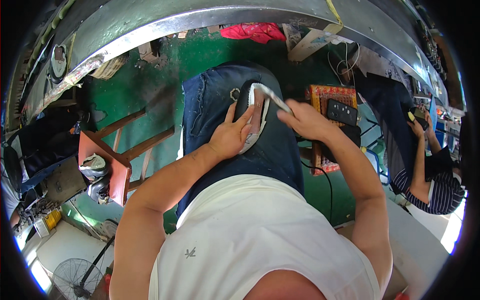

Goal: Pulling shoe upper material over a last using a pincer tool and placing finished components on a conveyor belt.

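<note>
A dark shoe (243,95) lies across my thighs with its underside up, showing a tan insole area and a pale, ragged edge of lining. My left hand (229,131) grips the shoe from its left side, fingers stretched along the edge. My right hand (306,120) is closed round a slim silvery hand tool (272,96). The tool's far end reaches over the toe part of the shoe; its exact kind is hard to make out. Beside the shoe, a small beige ring (234,94) rests on my jeans.
To my right, a black smartphone (341,112) lies on a red-edged beaded seat (320,95). A metal bench (200,20) runs across in front. At left, shoes (94,167) sit on a reddish wooden stool (105,150). Far right, a co-worker (425,185) handles something dark.
</note>
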`<state>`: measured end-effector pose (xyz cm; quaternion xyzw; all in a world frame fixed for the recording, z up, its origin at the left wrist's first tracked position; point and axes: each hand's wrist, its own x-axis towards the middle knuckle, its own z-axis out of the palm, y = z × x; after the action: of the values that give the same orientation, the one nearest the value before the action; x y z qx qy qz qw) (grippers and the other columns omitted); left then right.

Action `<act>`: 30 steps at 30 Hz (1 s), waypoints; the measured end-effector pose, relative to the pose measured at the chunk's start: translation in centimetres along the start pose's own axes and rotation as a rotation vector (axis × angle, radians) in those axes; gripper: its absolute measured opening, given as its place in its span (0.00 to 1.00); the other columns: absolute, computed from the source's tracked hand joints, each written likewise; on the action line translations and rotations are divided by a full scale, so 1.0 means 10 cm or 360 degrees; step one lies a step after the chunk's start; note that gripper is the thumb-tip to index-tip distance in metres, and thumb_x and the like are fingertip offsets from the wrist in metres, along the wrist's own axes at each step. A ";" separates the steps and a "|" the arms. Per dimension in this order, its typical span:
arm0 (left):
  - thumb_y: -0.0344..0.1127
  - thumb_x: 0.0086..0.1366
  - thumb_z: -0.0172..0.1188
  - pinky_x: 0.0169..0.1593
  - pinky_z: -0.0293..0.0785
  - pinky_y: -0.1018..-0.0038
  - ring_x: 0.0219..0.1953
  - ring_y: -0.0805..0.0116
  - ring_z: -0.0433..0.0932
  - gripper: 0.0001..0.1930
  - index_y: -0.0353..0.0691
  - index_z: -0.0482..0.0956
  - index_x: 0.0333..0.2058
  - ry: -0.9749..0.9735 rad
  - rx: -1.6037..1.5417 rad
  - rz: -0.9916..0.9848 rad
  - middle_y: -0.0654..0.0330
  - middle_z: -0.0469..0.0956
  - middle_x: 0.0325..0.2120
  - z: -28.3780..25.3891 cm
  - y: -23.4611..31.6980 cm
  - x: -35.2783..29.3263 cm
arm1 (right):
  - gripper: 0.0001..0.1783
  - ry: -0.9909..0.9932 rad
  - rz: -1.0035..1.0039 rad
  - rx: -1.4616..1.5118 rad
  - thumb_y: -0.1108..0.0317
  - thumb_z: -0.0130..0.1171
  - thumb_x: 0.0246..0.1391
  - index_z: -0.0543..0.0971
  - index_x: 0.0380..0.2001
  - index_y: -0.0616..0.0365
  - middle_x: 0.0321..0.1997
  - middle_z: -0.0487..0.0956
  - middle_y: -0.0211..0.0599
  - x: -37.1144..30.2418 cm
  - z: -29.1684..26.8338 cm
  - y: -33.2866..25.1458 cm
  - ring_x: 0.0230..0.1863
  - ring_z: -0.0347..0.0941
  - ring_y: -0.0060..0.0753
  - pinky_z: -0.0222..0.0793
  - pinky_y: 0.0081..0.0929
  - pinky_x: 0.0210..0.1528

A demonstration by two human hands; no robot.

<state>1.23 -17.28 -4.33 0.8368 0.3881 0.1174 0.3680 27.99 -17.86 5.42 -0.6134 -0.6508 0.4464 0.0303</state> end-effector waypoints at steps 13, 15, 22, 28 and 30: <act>0.43 0.66 0.63 0.67 0.64 0.68 0.65 0.48 0.70 0.44 0.25 0.50 0.70 0.0005 -0.0840 -0.0597 0.32 0.69 0.61 0.10 -0.12 -0.28 | 0.27 0.0220 -0.0190 0.0608 0.51 0.41 0.72 0.75 0.36 0.68 0.35 0.81 0.61 -0.05 0.33 -0.26 0.41 0.77 0.66 0.71 0.54 0.45; 0.42 0.65 0.64 0.67 0.64 0.68 0.65 0.48 0.70 0.45 0.26 0.50 0.70 -0.0010 -0.0871 -0.0571 0.33 0.69 0.61 0.10 -0.16 -0.22 | 0.26 0.0285 -0.0185 0.0335 0.51 0.41 0.72 0.75 0.36 0.67 0.36 0.81 0.61 -0.07 0.53 -0.18 0.41 0.77 0.66 0.71 0.53 0.44; 0.42 0.55 0.72 0.65 0.67 0.66 0.63 0.49 0.71 0.58 0.32 0.41 0.73 -0.0393 -0.0445 -0.0666 0.34 0.69 0.61 -0.35 0.16 -0.19 | 0.26 0.0176 0.0013 0.0529 0.51 0.40 0.73 0.76 0.30 0.59 0.22 0.79 0.40 -0.16 0.37 -0.03 0.26 0.79 0.37 0.73 0.35 0.33; 0.39 0.53 0.73 0.52 0.77 0.59 0.45 0.38 0.81 0.44 0.38 0.59 0.65 -0.0021 -0.0055 -0.0340 0.38 0.82 0.41 -1.26 0.57 0.01 | 0.27 0.0296 0.0275 0.1326 0.50 0.39 0.74 0.75 0.41 0.65 0.32 0.80 0.38 -0.35 0.38 0.23 0.29 0.79 0.30 0.74 0.29 0.34; 0.35 0.48 0.78 0.49 0.79 0.65 0.44 0.53 0.84 0.39 0.36 0.65 0.57 0.0270 -0.0397 -0.0228 0.44 0.83 0.42 -1.52 0.60 0.14 | 0.24 0.0323 0.0365 0.1436 0.51 0.45 0.73 0.74 0.44 0.66 0.34 0.80 0.39 -0.40 0.31 0.22 0.31 0.80 0.31 0.74 0.29 0.35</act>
<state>-1.79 -10.84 10.46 0.7419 0.4588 0.2082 0.4424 28.84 -23.19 4.19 -0.6473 -0.3138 0.6228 0.3076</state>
